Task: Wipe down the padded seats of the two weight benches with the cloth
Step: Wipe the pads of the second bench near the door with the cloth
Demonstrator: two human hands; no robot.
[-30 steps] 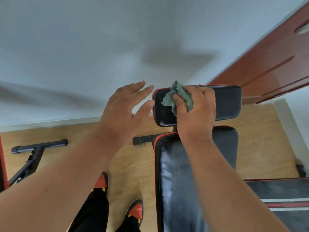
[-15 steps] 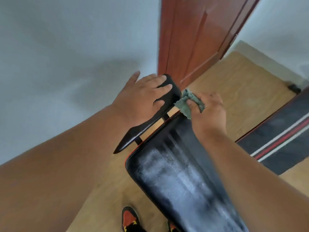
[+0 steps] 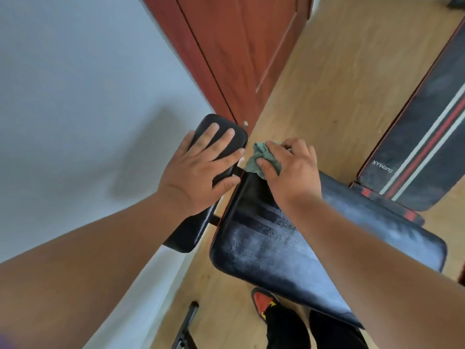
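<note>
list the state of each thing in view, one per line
left hand: flat on the small pad, fingers spread
small pad: pressed under the left hand
right hand: grips the cloth
cloth: bunched, at the long pad's top edge
long pad: streaked with wipe marks
second bench: untouched, dusty-looking
door: closed

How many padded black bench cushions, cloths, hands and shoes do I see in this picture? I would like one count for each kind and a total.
Padded black bench cushions: 3 (small headrest pad, long wiped seat pad, striped pad of the second bench)
Crumpled green cloths: 1
Hands: 2 (left hand, right hand)
Red-and-black shoes: 1
Total: 7
</note>
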